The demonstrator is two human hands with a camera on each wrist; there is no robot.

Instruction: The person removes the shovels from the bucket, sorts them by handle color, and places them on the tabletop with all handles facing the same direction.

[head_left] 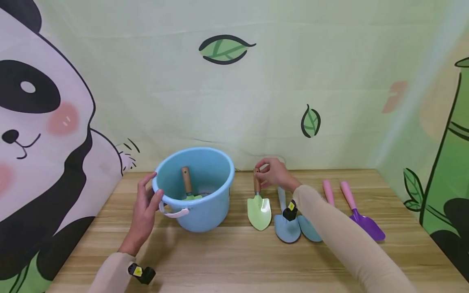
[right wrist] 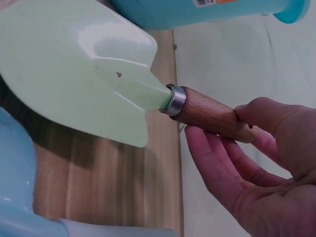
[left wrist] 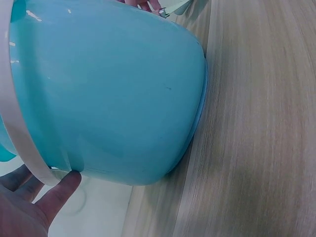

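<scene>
My right hand (head_left: 272,173) pinches the wooden handle (right wrist: 212,113) of a pale green trowel (head_left: 259,211) between thumb and fingers, its blade pointing down towards the front of the table. A light blue bucket (head_left: 205,213) stands on the left, tipped slightly in the head view. At its left rim, my left hand (head_left: 143,211) holds on beside the white bucket handle (left wrist: 15,113). Inside the bucket, another green trowel (head_left: 186,179) leans with its wooden handle up; most of its blade is hidden by the bucket wall.
Right of the green trowel lie a blue trowel (head_left: 287,230) and a second blue blade (head_left: 309,230), partly covered by my right sleeve. Further right are a pink handle (head_left: 328,191) and a purple trowel (head_left: 368,226) with a pink handle. A printed cloth (head_left: 256,101) hangs behind the wooden table (head_left: 220,260).
</scene>
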